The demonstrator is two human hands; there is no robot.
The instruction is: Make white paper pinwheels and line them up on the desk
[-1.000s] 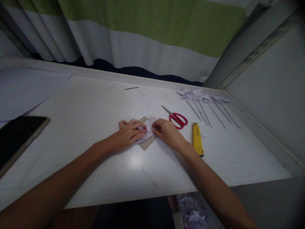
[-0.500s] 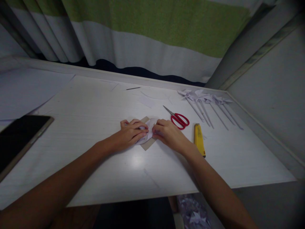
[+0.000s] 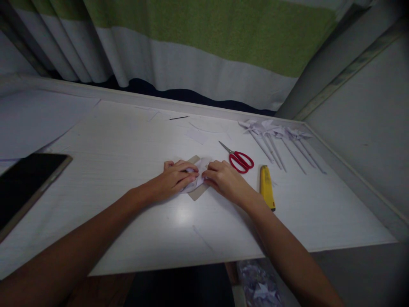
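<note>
Between my hands lies a folded piece of white paper (image 3: 200, 179) on top of a small grey-brown card (image 3: 198, 194) at the middle of the table. My left hand (image 3: 177, 178) rests over the paper's left part, its fingers closed on it. From the other side, my right hand (image 3: 223, 177) pinches the paper's right edge with thumb and bent fingers. The fingers hide much of the folds. Just beyond my right hand are red-handled scissors (image 3: 238, 158), their blades pointing to the back left.
A yellow box cutter (image 3: 267, 187) lies right of my right hand. Several white paper pinwheel-like shapes on sticks (image 3: 277, 138) lie at the back right. A dark phone or tablet (image 3: 28, 185) and large white sheets (image 3: 38, 117) occupy the left. A thin black rod (image 3: 179, 117) lies near the back edge.
Both hands stay on the paper with only slight finger shifts; the right fingertips have edged a little to the left. The other things have not moved.
</note>
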